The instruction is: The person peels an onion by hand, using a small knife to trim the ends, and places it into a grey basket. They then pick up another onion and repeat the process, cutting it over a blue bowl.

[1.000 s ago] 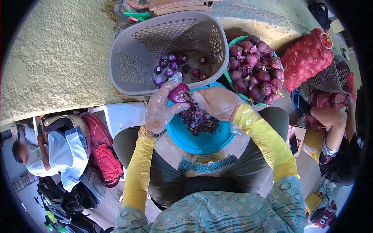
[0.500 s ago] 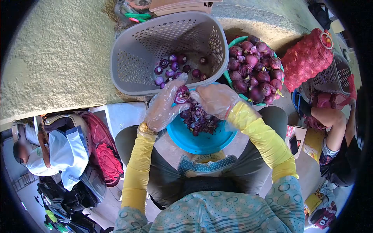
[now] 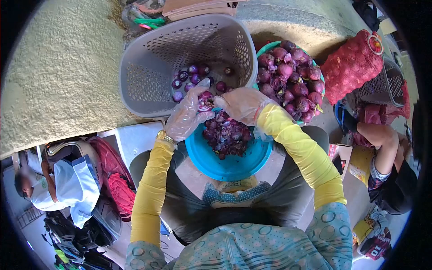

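Between my hands is a red onion, held in the gloved fingers of my left hand. My right hand, also in a clear plastic glove, is closed at the onion's right side; whether it grips a tool or peel I cannot make out. Below them a blue basin holds a heap of purple onion skins. Several peeled onions lie in the grey perforated basket just beyond my hands. To its right, a green-rimmed tub is heaped with unpeeled red onions.
A red mesh sack leans at the upper right, near another grey basket. One person is at the far left and another person's bare leg shows at the right. An open cardboard box stands beside my right knee.
The view has shifted slightly, so the baskets and tub appear a little further left. My left hand still holds the onion, and my right hand remains close beside it.
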{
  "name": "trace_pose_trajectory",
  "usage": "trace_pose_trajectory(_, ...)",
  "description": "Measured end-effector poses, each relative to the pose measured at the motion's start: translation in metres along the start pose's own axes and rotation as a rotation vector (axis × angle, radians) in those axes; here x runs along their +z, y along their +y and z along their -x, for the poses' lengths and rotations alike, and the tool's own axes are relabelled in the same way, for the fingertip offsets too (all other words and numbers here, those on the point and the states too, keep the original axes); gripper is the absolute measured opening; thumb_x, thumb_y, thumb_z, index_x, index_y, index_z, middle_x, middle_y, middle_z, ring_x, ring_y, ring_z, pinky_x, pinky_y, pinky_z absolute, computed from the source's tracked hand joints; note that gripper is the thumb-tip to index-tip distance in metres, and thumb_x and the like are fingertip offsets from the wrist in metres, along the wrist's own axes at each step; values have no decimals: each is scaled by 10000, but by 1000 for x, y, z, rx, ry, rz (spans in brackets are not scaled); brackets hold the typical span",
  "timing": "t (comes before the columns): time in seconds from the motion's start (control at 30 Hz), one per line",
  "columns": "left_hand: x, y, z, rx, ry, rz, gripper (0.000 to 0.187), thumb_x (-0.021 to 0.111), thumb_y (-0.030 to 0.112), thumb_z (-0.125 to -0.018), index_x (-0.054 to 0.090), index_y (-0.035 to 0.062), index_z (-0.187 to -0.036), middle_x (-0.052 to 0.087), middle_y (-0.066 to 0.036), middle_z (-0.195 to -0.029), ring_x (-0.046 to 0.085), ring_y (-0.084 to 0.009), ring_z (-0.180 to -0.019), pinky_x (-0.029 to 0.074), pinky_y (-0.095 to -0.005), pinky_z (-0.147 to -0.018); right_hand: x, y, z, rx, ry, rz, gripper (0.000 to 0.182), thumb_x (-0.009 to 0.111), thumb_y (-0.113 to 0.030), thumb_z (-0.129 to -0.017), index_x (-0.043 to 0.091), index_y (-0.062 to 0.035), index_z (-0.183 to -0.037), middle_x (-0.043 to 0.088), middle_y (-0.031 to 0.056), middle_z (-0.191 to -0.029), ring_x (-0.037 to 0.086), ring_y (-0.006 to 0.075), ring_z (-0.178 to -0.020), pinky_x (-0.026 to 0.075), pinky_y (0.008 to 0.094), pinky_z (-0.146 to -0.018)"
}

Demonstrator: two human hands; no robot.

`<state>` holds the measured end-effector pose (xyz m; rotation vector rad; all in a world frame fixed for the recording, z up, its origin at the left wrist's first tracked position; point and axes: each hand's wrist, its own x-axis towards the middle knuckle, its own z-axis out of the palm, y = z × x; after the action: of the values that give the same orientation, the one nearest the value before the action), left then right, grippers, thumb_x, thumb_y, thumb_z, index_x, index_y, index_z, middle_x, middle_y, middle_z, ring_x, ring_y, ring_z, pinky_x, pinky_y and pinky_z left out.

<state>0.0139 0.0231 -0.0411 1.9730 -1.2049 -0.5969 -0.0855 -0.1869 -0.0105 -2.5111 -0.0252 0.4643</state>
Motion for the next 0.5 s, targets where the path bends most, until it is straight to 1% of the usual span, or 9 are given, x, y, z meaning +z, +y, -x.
trace_pose_trajectory(0.07, -1, 0, 1, -3, 19, -39, 714, 793, 139, -852, 385, 35, -1429, 465, -214, -1483, 464, -364, -1386, 376, -420, -1152, 0, 2, 1, -29, 9, -16, 535, 355, -419, -1078, 692, -28, -938, 695, 239, -863, 668, 458, -876, 502, 554, -822)
trace_pose_trajectory(0.17, -1, 1, 1, 47, 45, -89, 720, 798, 146, -850, 384, 45, -1431, 478, -212, -1466, 489, -364, -1357, 400, -422, -1129, -3, -1, 4, 29, -62, 21, 540, 352, -421, -1079, 688, -23, -935, 693, 248, -873, 667, 462, -879, 502, 554, -821)
trace_pose_trajectory(0.2, -2, 4, 1, 46, 43, -84, 720, 798, 146, -850, 384, 45, -1431, 478, -212, -1466, 489, -364, -1357, 400, -422, -1129, 1, -6, 5, 39, 0, 37, 549, 349, -425, -1079, 688, -21, -926, 690, 253, -873, 667, 463, -882, 503, 553, -820)
trace_pose_trajectory(0.23, -4, 8, 2, -48, -2, -28, 712, 786, 154, -870, 375, 51, -1442, 452, -209, -1494, 496, -340, -1348, 403, -409, -1123, 3, -8, 6, 50, 64, 52, 559, 346, -430, -1080, 688, -19, -918, 688, 259, -874, 667, 464, -884, 503, 553, -819)
trace_pose_trajectory(0.27, -6, 10, 2, -143, -46, 27, 703, 774, 162, -890, 366, 57, -1453, 426, -205, -1523, 503, -316, -1340, 406, -396, -1116, 5, -8, 6, 50, 62, 51, 559, 346, -430, -1080, 688, -19, -918, 688, 259, -874, 667, 464, -884, 503, 553, -819)
trace_pose_trajectory(0.3, -6, 8, 3, -145, -46, 28, 703, 774, 162, -890, 366, 57, -1453, 426, -205, -1523, 503, -316, -1340, 406, -396, -1116, 7, -8, 5, 55, 82, 35, 562, 345, -433, -1080, 687, -16, -921, 684, 265, -871, 664, 469, -889, 502, 553, -822)
trace_pose_trajectory(0.37, -3, 4, 3, -30, -3, -46, 705, 777, 173, -889, 369, 60, -1453, 419, -207, -1535, 496, -317, -1354, 413, -395, -1107, 8, -7, 5, 65, 101, 16, 565, 344, -436, -1079, 685, -12, -925, 680, 271, -869, 661, 474, -894, 500, 553, -825)
trace_pose_trajectory(0.43, -3, 3, 3, -7, 2, -54, 708, 778, 165, -887, 366, 60, -1453, 416, -206, -1538, 500, -315, -1351, 419, -394, -1104, 5, -4, 2, 26, -9, -49, 561, 342, -441, -1079, 679, -13, -946, 675, 276, -873, 655, 480, -896, 497, 553, -833)
trace_pose_trajectory(0.5, -3, 2, 2, 15, 9, -69, 711, 779, 157, -884, 364, 60, -1453, 413, -205, -1541, 505, -314, -1347, 425, -393, -1100, 1, 2, -2, 13, -57, -83, 555, 339, -439, -1078, 676, -15, -956, 674, 275, -883, 652, 479, -899, 494, 552, -838)
